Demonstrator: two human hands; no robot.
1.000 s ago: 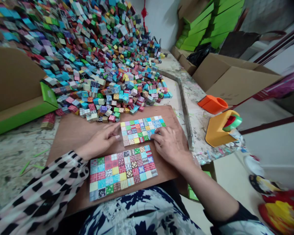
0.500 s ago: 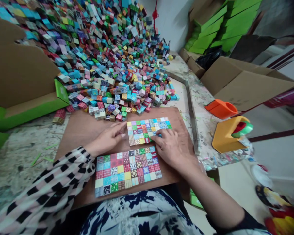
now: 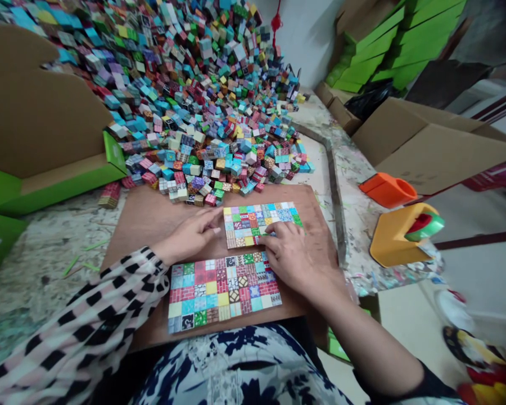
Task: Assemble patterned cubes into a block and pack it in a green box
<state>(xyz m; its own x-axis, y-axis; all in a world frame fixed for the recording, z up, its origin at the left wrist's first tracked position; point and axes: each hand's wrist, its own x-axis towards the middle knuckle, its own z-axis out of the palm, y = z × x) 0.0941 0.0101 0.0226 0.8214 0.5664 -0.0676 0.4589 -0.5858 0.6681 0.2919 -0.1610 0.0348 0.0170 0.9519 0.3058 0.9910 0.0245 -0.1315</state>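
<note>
Paint-stained tabletop (image 3: 84,230) carries a flat brown wooden board (image 3: 149,219), with a heap of multicoloured patterned cubes (image 3: 202,112) by its far edge. Toward the board's far right corner lies a small mosaic rectangle of patterned cubes (image 3: 245,226); a larger mosaic rectangle (image 3: 223,292) lies along the near edge. The left hand (image 3: 189,236), thumb and forefinger parted, is beside the small one's left end; the right hand (image 3: 289,256) bends its fingers over the near right corner, whether pinching I cannot tell.
</note>
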